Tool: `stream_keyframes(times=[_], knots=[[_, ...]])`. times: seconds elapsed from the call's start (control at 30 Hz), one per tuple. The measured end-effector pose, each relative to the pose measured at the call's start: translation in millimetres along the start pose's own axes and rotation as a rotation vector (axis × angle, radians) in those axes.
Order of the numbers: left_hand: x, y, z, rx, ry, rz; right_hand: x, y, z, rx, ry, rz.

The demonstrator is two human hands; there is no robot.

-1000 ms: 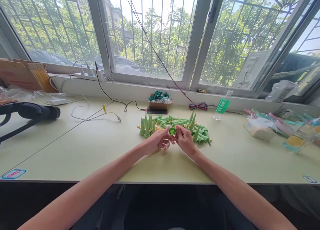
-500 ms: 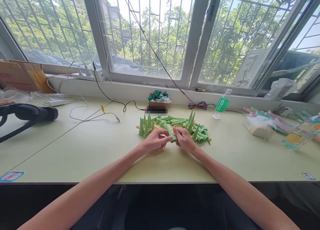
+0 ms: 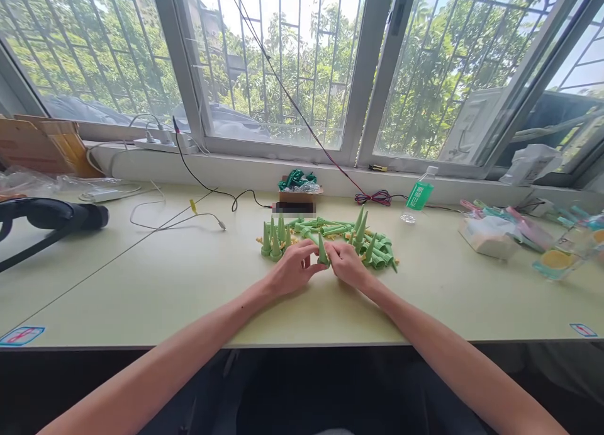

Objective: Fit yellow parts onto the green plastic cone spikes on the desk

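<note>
A green plastic spike stands point-up between my two hands, over the middle of the table. My left hand is closed on it from the left, thumb at its base. From the right, my right hand grips it with curled fingers; those fingertips are partly hidden. Several similar upright spikes stand in a group beyond my left hand. More spikes rise beyond my right hand, next to a heap of green tubular pieces mixed with small yellowish bits.
A small cardboard box with green and clear wrapping sits behind the pile. To its right are bundled cable and a green-labelled bottle. Tissues and a clear container lie right; a black headset lies left.
The green piece between my hands has turned: its open end faced me before, and now its point is up. My hands have shifted only slightly around it.
</note>
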State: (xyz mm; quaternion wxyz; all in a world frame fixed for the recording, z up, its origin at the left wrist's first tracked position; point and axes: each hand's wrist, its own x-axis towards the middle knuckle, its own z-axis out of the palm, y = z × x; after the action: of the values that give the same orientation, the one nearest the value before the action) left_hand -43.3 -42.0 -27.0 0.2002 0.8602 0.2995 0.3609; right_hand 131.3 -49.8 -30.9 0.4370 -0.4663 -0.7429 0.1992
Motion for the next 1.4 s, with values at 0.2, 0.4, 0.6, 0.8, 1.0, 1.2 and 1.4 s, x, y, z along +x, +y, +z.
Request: stream_keyframes(times=[0.2, 0.4, 0.6, 0.8, 1.0, 1.2, 1.4], knots=[[-3.8, -7.6, 1.8, 0.115, -0.003, 0.104, -0.2, -0.3, 0.7, 0.032, -0.025, 0.077], [-2.4, -6.3, 3.6, 0.102, 0.048, 0.123, 0.0, 2.1, 3.4, 0.179, -0.019, 0.188], [3.3, 2.3, 3.5, -0.041, 0.143, 0.066, -0.8, -6.7, 4.8, 0.501, -0.036, 0.317], [5.9, 3.3, 1.9, -0.177, 0.188, -0.045, -1.2, -15.8, 1.9, 0.694, -0.120, 0.319], [8.2, -0.8, 2.4, -0.272, 0.206, -0.120, -0.2, -13.6, 2.6, 0.762, -0.200, 0.278], [6.2, -0.3, 3.1, -0.163, 0.177, -0.085, -0.5, -5.5, 4.4, 0.788, -0.234, 0.265], [3.8, -0.8, 5.2, -0.084, 0.095, -0.083, -3.5, -5.2, 4.7, 0.749, -0.220, 0.300]])
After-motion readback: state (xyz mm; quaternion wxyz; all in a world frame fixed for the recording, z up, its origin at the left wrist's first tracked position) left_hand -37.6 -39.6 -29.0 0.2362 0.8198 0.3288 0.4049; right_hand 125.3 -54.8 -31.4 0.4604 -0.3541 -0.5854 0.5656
